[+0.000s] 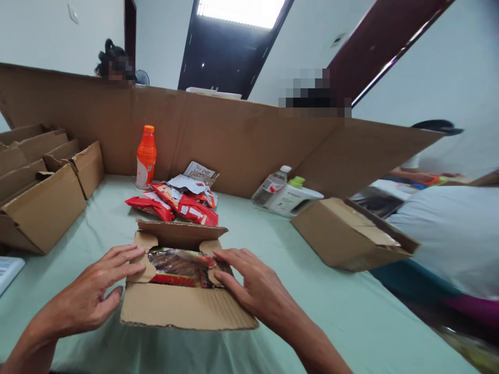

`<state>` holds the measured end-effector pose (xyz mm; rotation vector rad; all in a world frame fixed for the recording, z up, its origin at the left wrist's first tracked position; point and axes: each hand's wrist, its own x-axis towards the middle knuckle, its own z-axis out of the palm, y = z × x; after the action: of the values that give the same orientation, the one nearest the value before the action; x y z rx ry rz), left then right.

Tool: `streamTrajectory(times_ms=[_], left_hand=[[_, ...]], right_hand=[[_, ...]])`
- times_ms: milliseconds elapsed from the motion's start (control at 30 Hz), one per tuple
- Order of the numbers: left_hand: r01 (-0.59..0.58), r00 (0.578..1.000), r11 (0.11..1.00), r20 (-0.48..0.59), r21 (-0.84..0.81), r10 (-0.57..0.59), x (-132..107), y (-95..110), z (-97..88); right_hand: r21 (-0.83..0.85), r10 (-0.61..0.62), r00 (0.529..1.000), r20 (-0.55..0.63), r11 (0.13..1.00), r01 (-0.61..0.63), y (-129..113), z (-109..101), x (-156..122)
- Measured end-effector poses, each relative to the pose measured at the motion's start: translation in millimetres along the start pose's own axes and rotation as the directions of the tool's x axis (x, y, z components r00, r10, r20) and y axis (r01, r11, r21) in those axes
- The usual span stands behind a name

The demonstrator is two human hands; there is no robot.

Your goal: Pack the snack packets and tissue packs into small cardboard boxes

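A small cardboard box [187,306] stands in front of me with its long flaps spread. Inside lies a clear plastic packet [177,266] with red edges and brown contents. My left hand [91,291] rests its stretched fingers on the box's left side flap, thumb apart near the side wall. On the opposite side, my right hand [255,280] presses extended fingers and thumb to the right flap. Both hands are open, and neither grips anything. Just behind the box lies a pile of red snack packets [195,209].
At the left are several open cardboard boxes [47,208]. An orange bottle [146,158], a clear bottle [273,184] and a white jug [292,199] stand near a cardboard partition [234,140]. Another box [331,239] sits at right, beside a person [448,239].
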<state>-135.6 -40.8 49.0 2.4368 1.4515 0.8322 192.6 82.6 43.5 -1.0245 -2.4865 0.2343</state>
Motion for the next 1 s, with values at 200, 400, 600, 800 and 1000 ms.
streamTrajectory(times_ms=[200, 400, 600, 800, 1000], left_hand=[[0.043, 0.999, 0.999, -0.017, -0.032, -0.044, 0.7, 8.6, 11.2], [0.093, 0.971, 0.995, -0.216, -0.038, -0.099, 11.7, 13.7, 22.9], [0.234, 0.907, 0.968, -0.338, -0.091, -0.251, 15.1, 13.2, 32.9], [0.238, 0.906, 0.971, -0.356, -0.022, -0.230, 12.7, 13.5, 39.7], [0.172, 0.910, 0.983, -0.394, 0.067, -0.132, 17.3, 17.7, 41.5]], right_hand=[[0.103, 0.026, 0.999, 0.035, 0.994, -0.029, 8.6, -4.3, 6.5], [0.385, 0.109, 0.993, 0.049, 0.915, -0.119, 26.2, -6.2, -0.1], [0.439, 0.179, 0.983, 0.044, 0.880, -0.180, 26.9, -7.8, -9.2], [0.459, 0.182, 0.982, -0.056, 0.878, -0.136, 16.9, -4.8, 1.1], [0.538, 0.143, 0.990, -0.001, 0.835, -0.119, 26.4, -2.7, 13.3]])
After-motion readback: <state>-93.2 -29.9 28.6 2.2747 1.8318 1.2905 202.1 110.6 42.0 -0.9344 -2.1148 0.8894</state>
